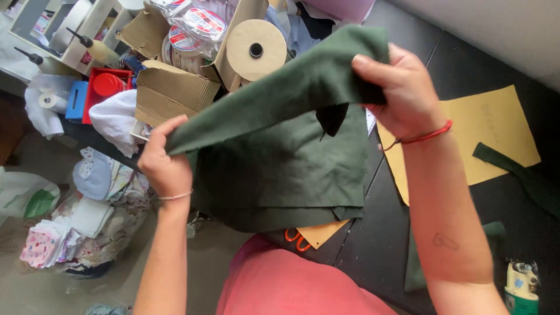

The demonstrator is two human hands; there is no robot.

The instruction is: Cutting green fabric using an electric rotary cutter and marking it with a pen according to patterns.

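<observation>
Item: dark green cloth [280, 157], held up in the air above the near edge of the black bench [466, 221], lower half hanging folded.
Risk, as judged: the hanging fold could snag the orange-handled scissors [294, 239] beneath it, or one pinched edge could slip and drop the fold.
Left hand [166, 160]: closed, pinching the cloth's left end.
Right hand [399, 93]: closed, gripping the raised upper corner.
Nearby: tan paper pattern [484, 134], cardboard box [169, 90].

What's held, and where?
Green cloth, by its top edge: left hand grips one end, right hand the other.
</observation>
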